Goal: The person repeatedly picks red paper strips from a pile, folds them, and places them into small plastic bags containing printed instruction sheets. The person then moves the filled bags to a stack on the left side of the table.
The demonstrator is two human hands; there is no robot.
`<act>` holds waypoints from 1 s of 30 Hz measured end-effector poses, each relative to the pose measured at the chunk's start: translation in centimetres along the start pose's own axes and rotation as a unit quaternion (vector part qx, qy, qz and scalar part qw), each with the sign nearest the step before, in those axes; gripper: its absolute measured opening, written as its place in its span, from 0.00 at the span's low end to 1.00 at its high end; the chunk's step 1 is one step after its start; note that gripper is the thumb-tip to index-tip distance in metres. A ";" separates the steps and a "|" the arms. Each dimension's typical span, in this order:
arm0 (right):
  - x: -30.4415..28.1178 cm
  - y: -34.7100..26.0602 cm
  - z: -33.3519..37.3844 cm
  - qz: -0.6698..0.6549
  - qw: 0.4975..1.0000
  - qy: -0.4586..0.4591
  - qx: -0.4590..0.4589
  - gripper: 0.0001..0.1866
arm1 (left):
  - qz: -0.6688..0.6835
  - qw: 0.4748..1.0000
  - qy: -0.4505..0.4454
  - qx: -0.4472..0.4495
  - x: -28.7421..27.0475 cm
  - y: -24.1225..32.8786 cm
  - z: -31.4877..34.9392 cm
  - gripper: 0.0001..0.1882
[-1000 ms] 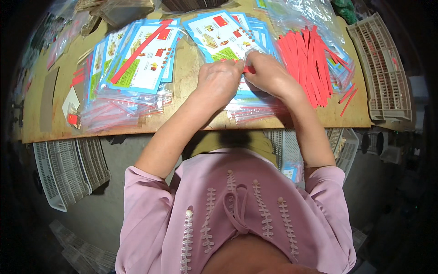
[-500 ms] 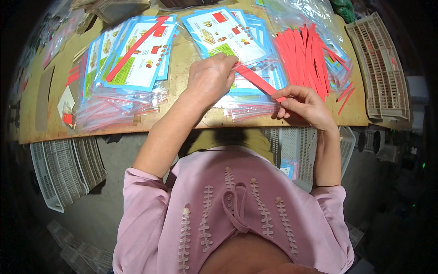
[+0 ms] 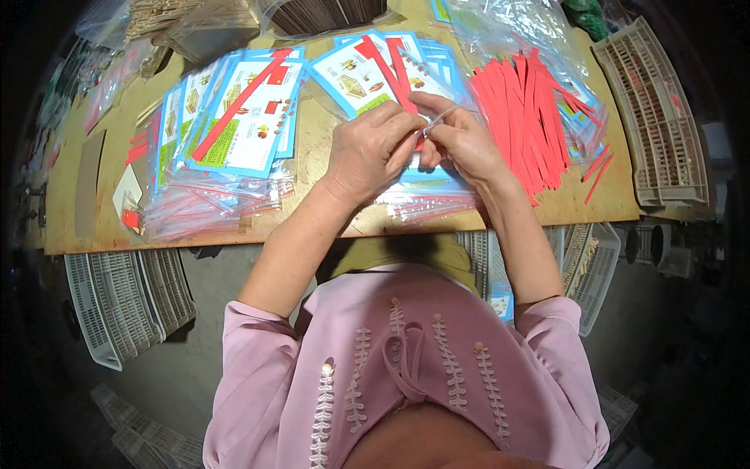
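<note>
Over the middle stack of blue-bordered printed cards (image 3: 344, 78), my two hands meet with fingers pinched. My left hand (image 3: 373, 148) and my right hand (image 3: 462, 142) are closed on the edge of a clear plastic bag (image 3: 442, 115). Red strips (image 3: 381, 64) lie lengthwise over the top card and run down under my fingers. Whether they lie inside the bag I cannot tell. Below my hands, more clear zip bags (image 3: 426, 205) stick out of the stack. A thick pile of red strips (image 3: 519, 121) lies just right of my right hand.
On the left is another stack of cards (image 3: 254, 148) with one red strip (image 3: 242, 105) across it and clear bags (image 3: 195, 207) below. A pale plastic crate (image 3: 664, 125) stands at the right table edge. Brown pieces (image 3: 324, 17) sit at the back.
My right hand has moved up and left to meet my left hand. The red strip held between them now lies over the card, and both hands pinch the bag edge.
</note>
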State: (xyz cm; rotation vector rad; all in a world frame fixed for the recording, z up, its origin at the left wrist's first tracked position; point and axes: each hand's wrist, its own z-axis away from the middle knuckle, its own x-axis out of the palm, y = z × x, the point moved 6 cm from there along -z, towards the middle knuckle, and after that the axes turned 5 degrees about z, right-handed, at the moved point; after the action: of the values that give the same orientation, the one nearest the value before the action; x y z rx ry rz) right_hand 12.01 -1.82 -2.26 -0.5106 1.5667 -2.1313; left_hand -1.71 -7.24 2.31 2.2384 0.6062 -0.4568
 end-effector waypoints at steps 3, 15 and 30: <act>0.8 -0.4 2.3 0.046 0.998 0.038 -0.002 0.28 | -0.026 0.999 0.024 -0.027 -0.1 -0.8 0.1 0.07; 3.0 -1.9 4.1 0.272 0.953 0.067 -0.114 0.19 | -0.076 0.996 0.048 0.012 -1.6 -0.7 -0.4 0.11; -0.9 -1.1 9.1 0.397 0.817 0.200 -0.367 0.12 | -0.380 0.906 0.024 -0.185 -18.4 -5.5 9.3 0.15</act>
State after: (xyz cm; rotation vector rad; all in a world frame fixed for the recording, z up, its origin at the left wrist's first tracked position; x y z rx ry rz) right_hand 17.48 -8.23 1.36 0.3899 2.2861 -0.9823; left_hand -21.17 -16.01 2.17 1.5901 1.4710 -0.6007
